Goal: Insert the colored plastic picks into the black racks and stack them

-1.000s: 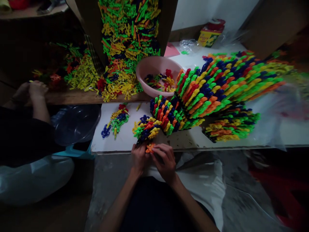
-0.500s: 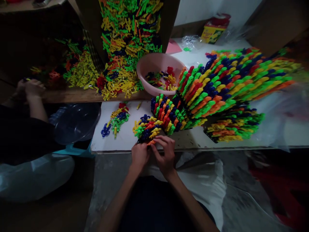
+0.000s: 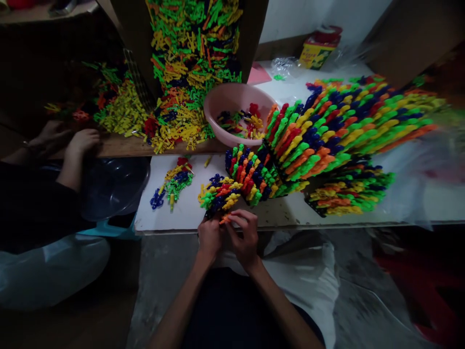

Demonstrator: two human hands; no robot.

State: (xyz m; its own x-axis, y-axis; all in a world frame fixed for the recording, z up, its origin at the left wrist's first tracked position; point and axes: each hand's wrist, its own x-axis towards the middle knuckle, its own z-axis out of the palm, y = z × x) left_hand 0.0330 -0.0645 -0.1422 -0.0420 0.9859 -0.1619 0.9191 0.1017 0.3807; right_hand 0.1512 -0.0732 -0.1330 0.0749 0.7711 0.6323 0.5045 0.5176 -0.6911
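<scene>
My left hand is closed on the near end of a black holder, mostly hidden, that carries rows of small coloured plastic figures. Beside it, my right hand pinches a small orange figure at the holder's near end. Another filled block of figures touches the holder's right side. Left of my hands, a few loose blue, green, yellow and red pieces lie on the white table.
A pink bowl with loose pieces stands behind. Large packed blocks fill the right. Heaped pieces spill from a box. At left, another person's hands are above a dark basin. A yellow tub stands at the back.
The other person's hands have moved right, along the wooden ledge. My hands stay at the holder's near end, with the orange figure slightly lower in view.
</scene>
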